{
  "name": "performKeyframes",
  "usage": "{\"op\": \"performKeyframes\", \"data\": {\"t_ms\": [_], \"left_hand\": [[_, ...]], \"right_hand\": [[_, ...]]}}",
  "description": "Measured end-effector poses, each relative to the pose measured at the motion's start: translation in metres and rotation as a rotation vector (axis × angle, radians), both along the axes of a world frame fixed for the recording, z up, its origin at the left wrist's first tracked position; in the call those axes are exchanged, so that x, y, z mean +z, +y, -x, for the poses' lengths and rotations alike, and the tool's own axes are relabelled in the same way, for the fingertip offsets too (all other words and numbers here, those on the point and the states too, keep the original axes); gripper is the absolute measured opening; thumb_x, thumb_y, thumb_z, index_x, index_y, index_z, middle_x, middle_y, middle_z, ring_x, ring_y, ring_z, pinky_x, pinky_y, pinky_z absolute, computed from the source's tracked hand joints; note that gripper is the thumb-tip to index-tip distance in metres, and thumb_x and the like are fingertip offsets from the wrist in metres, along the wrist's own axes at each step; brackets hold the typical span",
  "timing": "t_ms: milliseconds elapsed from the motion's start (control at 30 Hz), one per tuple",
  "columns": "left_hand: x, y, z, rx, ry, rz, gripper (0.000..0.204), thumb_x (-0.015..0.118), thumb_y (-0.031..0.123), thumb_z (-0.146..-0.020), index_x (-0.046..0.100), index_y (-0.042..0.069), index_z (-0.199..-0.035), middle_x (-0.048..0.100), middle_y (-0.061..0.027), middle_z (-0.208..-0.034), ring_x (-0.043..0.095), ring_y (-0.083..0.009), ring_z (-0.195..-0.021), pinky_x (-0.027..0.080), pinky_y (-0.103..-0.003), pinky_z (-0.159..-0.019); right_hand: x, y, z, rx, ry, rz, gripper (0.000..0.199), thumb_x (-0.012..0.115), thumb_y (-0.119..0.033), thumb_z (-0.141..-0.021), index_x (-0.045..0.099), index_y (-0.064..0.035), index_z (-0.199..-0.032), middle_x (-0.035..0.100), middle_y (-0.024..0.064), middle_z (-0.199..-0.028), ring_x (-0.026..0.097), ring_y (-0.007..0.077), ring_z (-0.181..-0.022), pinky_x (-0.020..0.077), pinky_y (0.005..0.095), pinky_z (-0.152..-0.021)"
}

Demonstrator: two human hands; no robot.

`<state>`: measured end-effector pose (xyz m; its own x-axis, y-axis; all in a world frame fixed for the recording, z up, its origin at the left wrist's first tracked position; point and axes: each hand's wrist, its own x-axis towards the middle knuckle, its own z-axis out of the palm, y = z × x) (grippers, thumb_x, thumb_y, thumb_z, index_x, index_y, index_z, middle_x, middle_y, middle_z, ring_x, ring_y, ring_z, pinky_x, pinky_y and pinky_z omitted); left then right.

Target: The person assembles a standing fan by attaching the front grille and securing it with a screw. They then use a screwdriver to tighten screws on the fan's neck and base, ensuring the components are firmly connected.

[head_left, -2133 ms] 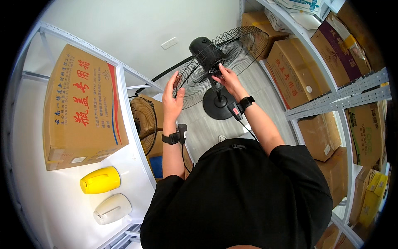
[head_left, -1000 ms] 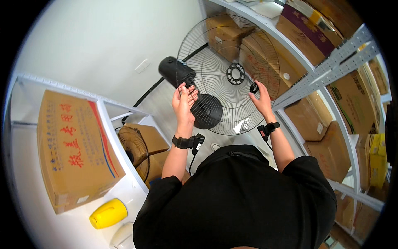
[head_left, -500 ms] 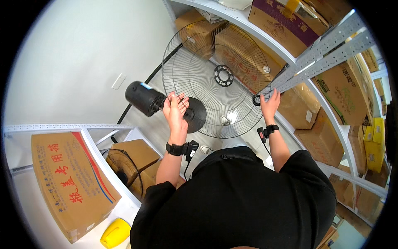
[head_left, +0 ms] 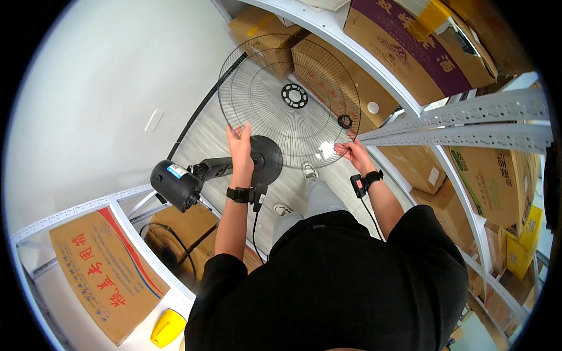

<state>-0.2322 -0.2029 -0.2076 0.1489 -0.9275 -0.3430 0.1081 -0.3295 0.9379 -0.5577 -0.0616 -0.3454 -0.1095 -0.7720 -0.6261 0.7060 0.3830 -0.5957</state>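
A large round wire fan grille (head_left: 294, 96) with a black hub ring is held out in front of me, tilted over the floor. My left hand (head_left: 240, 146) grips its near left rim, fingers curled at the wires. My right hand (head_left: 356, 155) holds the near right rim between thumb and fingers. A small black ring (head_left: 345, 121) shows at the grille, just beyond my right fingers; whether it is fixed there I cannot tell. Left of my left hand stands a black fan motor (head_left: 177, 184) on its stand, above a round black base (head_left: 267, 161) partly covered by my hand.
Metal shelving (head_left: 410, 88) with cardboard boxes (head_left: 410, 52) curves along the right. At left, a shelf carries a large carton (head_left: 105, 275) and a yellow object (head_left: 168, 327). Another wire-guarded fan part (head_left: 170, 248) sits below, beside cartons. A white wall (head_left: 117, 88) rises at far left.
The grille has shifted left and slightly away, with both hands still at its rim. My right hand has moved left and nearer me. The motor appears lower and further left in view.
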Motion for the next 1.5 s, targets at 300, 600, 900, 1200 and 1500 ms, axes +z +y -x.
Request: {"op": "performKeyframes", "data": {"t_ms": [300,600,900,1200,1500], "left_hand": [[-0.016,0.015,0.004,-0.465,-0.133,-0.035,0.05,0.059,0.009,-0.092,0.042,-0.001,-0.138,0.048,-0.0171,-0.139,0.048,-0.0246,-0.128,0.039,-0.033,-0.104],[-0.058,0.081,-0.056,-0.573,-0.278,-0.253,0.033,0.056,0.014,-0.096,0.054,0.003,-0.127,0.066,-0.0111,-0.113,0.061,-0.0177,-0.107,0.047,-0.03,-0.092],[-0.081,0.103,-0.073,-0.522,-0.253,-0.426,0.037,0.056,0.018,-0.097,0.052,0.002,-0.131,0.063,-0.0104,-0.119,0.056,-0.0173,-0.11,0.042,-0.03,-0.096],[-0.092,0.136,-0.075,-0.432,-0.221,-0.395,0.034,0.056,0.017,-0.097,0.054,0.001,-0.127,0.066,-0.0106,-0.113,0.06,-0.0156,-0.106,0.046,-0.029,-0.091],[-0.103,0.173,-0.111,-0.388,-0.355,-0.264,0.036,0.058,0.024,-0.094,0.058,0.002,-0.123,0.066,-0.0099,-0.108,0.061,-0.017,-0.1,0.048,-0.03,-0.087]], "right_hand": [[-0.063,-0.124,0.056,-0.17,0.154,0.008,0.029,0.045,0.007,-0.085,0.034,0.0032,-0.112,0.059,0.0272,-0.106,0.067,0.0349,-0.09,0.0597,0.0416,-0.079],[-0.129,-0.191,0.09,-0.458,0.025,-0.018,0.038,0.048,0.008,-0.085,0.037,-0.0033,-0.12,0.062,0.0205,-0.094,0.067,0.0295,-0.084,0.0597,0.0396,-0.077],[-0.164,-0.219,0.102,-0.521,0.124,-0.044,0.014,0.043,0.006,-0.088,0.048,0.007,-0.102,0.061,0.0235,-0.097,0.065,0.0333,-0.089,0.0599,0.0439,-0.081],[-0.215,-0.225,0.13,-0.393,0.021,-0.177,0.026,0.055,-0.009,-0.092,0.05,0.0071,-0.111,0.062,0.0239,-0.1,0.064,0.0336,-0.086,0.0589,0.0391,-0.075],[-0.165,-0.167,0.025,-0.113,-0.186,-0.107,0.037,0.057,-0.013,-0.094,0.049,0.0106,-0.121,0.053,0.0223,-0.128,0.054,0.0334,-0.12,0.0468,0.0415,-0.104]]}}
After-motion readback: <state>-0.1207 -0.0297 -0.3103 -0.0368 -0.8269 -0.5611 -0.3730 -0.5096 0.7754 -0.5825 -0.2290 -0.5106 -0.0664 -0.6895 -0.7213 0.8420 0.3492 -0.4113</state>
